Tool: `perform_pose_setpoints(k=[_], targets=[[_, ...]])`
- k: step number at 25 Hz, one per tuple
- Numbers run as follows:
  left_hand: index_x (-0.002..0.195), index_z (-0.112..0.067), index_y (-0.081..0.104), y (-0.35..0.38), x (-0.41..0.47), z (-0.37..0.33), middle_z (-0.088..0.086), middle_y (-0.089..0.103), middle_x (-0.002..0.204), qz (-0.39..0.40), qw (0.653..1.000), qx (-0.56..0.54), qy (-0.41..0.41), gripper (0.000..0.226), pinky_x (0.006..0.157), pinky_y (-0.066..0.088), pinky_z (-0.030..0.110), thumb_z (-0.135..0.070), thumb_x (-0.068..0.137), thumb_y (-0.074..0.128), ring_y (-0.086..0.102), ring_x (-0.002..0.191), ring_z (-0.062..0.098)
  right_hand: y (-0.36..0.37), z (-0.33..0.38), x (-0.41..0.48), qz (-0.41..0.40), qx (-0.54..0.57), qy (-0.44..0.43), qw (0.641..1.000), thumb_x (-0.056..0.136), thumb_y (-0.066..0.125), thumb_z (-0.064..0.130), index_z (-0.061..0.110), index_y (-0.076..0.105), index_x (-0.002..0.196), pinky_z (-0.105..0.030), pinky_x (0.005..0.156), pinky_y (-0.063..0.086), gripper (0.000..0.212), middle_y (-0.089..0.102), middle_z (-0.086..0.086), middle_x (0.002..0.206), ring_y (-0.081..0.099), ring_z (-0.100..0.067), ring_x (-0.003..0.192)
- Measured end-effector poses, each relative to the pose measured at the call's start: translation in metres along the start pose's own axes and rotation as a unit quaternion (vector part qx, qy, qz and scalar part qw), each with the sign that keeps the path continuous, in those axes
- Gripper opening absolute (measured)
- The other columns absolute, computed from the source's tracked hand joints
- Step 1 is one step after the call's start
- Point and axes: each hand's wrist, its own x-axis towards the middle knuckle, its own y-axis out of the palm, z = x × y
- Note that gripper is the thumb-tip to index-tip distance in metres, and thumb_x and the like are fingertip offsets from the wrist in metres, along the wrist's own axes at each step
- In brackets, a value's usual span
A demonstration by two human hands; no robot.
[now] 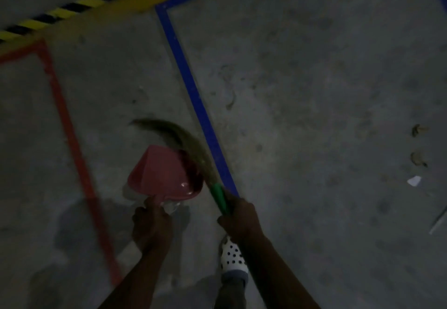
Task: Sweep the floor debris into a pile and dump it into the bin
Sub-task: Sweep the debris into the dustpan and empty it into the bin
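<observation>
Where bristles [164,129] curve, green-handled broom [219,195], pink dustpan [162,173]

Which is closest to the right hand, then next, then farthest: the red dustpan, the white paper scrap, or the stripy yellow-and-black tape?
From the right hand gripping the broom:
1. Red dustpan, just to its left.
2. White paper scrap, out on the floor to the right.
3. Yellow-and-black tape, far ahead at the upper left.
</observation>
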Motion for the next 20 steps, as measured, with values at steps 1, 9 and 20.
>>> perform_pose_setpoints(k=[1, 9, 20], targets=[[0.105, -0.004, 0.056, -0.004, 0.001, 0.0, 0.027, 0.052, 0.078, -0.009, 1.0, -0.016, 0.0, 0.041, 0.053, 0.047, 0.044, -0.04, 0.09, 0.046, 0.057, 0.069, 0.043, -0.005, 0.009, 0.009, -0.023, 0.035, 0.038, 0.998, 0.082, 0.068, 0.017, 0.023, 0.038, 0.154, -0.042, 0.081, 0.061, 0.078, 0.066, -0.008, 0.109, 0.07, -0.028, 0.092], [0.114, -0.004, 0.057, -0.005, 0.031, 0.046, 0.027, 0.057, 0.086, -0.015, 0.982, -0.046, -0.184, 0.035, 0.064, 0.047, 0.046, -0.018, 0.084, 0.068, 0.058, 0.08, 0.044, 0.043, 0.112, 0.005, 0.057, -0.003, -0.133, 0.989, 0.089, 0.065, 0.013, 0.051, 0.024, 0.143, -0.01, 0.059, 0.049, 0.077, 0.061, 0.014, 0.09, 0.061, -0.001, 0.069], [0.114, -0.007, 0.062, -0.023, 0.138, 0.08, 0.028, 0.056, 0.085, -0.04, 0.989, -0.077, -0.119, 0.031, 0.063, 0.043, 0.045, -0.007, 0.083, 0.066, 0.057, 0.08, 0.045, 0.072, 0.182, 0.044, -0.036, 0.315, 0.039, 0.948, 0.091, 0.059, -0.003, 0.029, 0.047, 0.147, -0.032, 0.047, 0.053, 0.065, 0.07, -0.024, 0.09, 0.062, -0.024, 0.054]])
